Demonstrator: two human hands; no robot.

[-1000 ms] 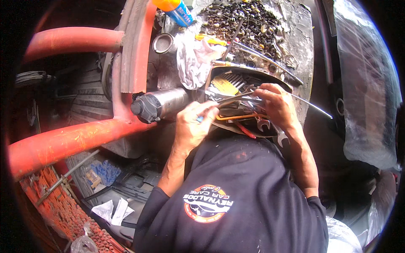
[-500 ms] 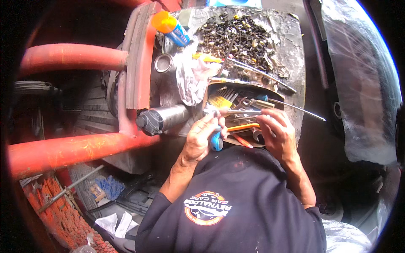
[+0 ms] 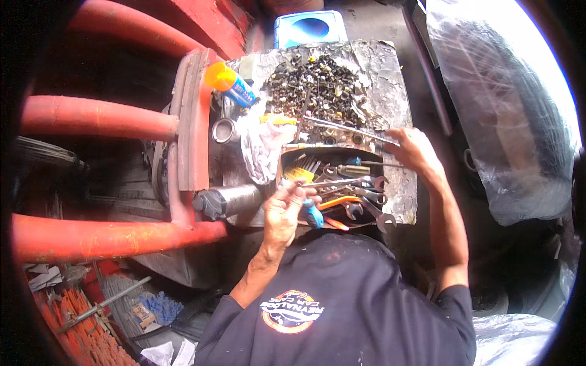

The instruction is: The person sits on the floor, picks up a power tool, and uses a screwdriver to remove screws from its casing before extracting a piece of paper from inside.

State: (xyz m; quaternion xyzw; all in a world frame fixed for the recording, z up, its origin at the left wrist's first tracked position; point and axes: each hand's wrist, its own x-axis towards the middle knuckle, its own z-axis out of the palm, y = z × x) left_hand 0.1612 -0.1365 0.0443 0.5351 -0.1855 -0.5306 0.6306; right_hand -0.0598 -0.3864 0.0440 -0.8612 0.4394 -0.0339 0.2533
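Observation:
My left hand (image 3: 284,210) is closed in a pinch around the end of a slim shiny metal tool (image 3: 332,182). The tool reaches rightward over an open dark toolbox (image 3: 326,156); its held end is hidden by my fingers. My right hand (image 3: 416,149), farther off and to the right, has its fingers closed at the near end of a long metal rod (image 3: 354,130). That rod slants across the tabletop behind the box. Inside the box lie several wrenches (image 3: 373,196) and a screwdriver (image 3: 360,169). Beside my left fingers is a blue handle (image 3: 313,215).
A worn table (image 3: 390,91) carries a heap of small clips and fasteners (image 3: 314,85), an orange-capped blue can (image 3: 231,84), a white rag (image 3: 259,152) and a metal cylinder (image 3: 229,201). Red metal bars (image 3: 110,116) flank the left; a plastic-wrapped panel (image 3: 500,110) stands right.
My right hand has left the tool in my left hand and moved far and right to the long rod. My left hand still holds its tool. The view has shifted, showing more of the far side.

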